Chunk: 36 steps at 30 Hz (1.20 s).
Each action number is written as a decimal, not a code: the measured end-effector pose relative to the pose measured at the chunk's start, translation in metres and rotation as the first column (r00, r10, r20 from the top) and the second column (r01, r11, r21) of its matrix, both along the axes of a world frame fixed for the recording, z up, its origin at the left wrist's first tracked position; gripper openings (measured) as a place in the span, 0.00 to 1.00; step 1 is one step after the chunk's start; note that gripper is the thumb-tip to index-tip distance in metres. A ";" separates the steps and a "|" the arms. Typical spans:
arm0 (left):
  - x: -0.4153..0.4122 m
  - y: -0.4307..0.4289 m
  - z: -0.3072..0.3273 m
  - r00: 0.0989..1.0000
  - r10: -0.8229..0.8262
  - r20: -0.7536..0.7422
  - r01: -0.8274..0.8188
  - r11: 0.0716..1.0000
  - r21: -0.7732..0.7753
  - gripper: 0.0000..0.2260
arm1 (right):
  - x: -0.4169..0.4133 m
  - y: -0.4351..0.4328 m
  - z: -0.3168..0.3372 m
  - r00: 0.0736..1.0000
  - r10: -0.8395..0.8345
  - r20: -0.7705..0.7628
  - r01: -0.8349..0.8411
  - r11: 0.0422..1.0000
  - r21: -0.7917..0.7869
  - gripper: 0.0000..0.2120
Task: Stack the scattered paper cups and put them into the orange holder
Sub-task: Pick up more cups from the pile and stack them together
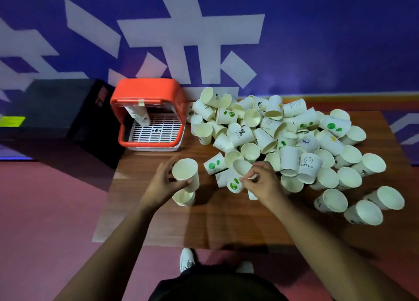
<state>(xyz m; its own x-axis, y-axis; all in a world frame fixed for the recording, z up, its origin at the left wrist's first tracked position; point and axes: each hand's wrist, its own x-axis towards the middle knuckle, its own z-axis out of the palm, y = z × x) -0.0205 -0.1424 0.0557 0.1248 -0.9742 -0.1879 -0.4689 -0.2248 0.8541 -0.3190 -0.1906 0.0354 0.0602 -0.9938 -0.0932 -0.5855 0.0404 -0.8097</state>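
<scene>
A big heap of white paper cups [283, 137] covers the right half of the wooden table [222, 223]. My left hand [162, 185] grips a white cup [186, 172] with its mouth up, just above another cup [184, 197] that stands on the table. At the heap's near edge my right hand [260, 183] pinches the rim of a tilted cup [242, 167]. The orange holder [148, 113] stands at the table's far left corner, with a stack of cups [138, 115] leaning inside it.
A dark box [68, 110] sits to the left of the holder, beyond the table's left edge. A purple wall with white shapes rises behind the table. Loose cups [362, 207] lie near the table's right front. My shoes [187, 260] show below the front edge.
</scene>
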 end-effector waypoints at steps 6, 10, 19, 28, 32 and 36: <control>0.037 0.009 -0.021 0.998 -0.031 0.047 0.032 0.999 -0.014 0.29 | 0.064 -0.010 0.020 0.996 0.060 0.064 -0.061 0.998 0.018 0.08; 0.043 0.010 -0.033 0.996 -0.079 -0.028 0.078 0.996 -0.030 0.30 | 0.085 -0.006 0.019 0.996 0.052 0.071 -0.054 0.998 0.020 0.09; 0.044 0.006 -0.044 0.971 -0.223 -0.084 0.218 0.974 -0.070 0.31 | 0.096 -0.009 0.028 0.989 -0.017 0.148 0.021 1.000 -0.023 0.09; 0.047 0.010 -0.053 0.954 -0.259 -0.148 0.255 0.966 -0.046 0.31 | 0.099 -0.017 0.031 0.983 -0.059 0.176 0.065 0.998 -0.027 0.12; 0.044 0.013 -0.064 0.937 -0.348 0.025 0.348 0.938 0.010 0.34 | 0.097 -0.025 0.034 0.985 -0.009 0.171 0.012 1.000 -0.014 0.10; 0.034 0.017 -0.069 0.955 -0.293 0.040 0.289 0.954 0.084 0.34 | 0.099 -0.020 0.031 0.971 0.144 0.192 -0.149 0.989 0.015 0.10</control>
